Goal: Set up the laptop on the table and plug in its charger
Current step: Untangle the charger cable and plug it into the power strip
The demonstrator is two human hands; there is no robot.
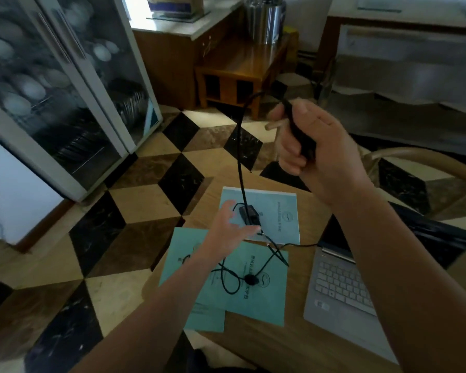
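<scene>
Presently: right hand (304,146) raised, fingers curled round the mains plug (300,133), likely to free slack before seeking a socket. Thick cable (241,162) drops to charger brick (250,217) on a teal booklet (277,211); left hand (230,227), fingers spread, steadies it, contact blurred. Laptop (342,284) open at the wooden table (293,343) edge, right. Thin lead (242,275) tangled over second booklet (256,289); no socket visible. Glass cabinet (65,90) at left.

Charger brick (249,215) on booklets (277,211), laptop (342,289) right.

Right hand (315,146) grips plug (301,135); left hand (226,227) touches adapter (249,215).
</scene>
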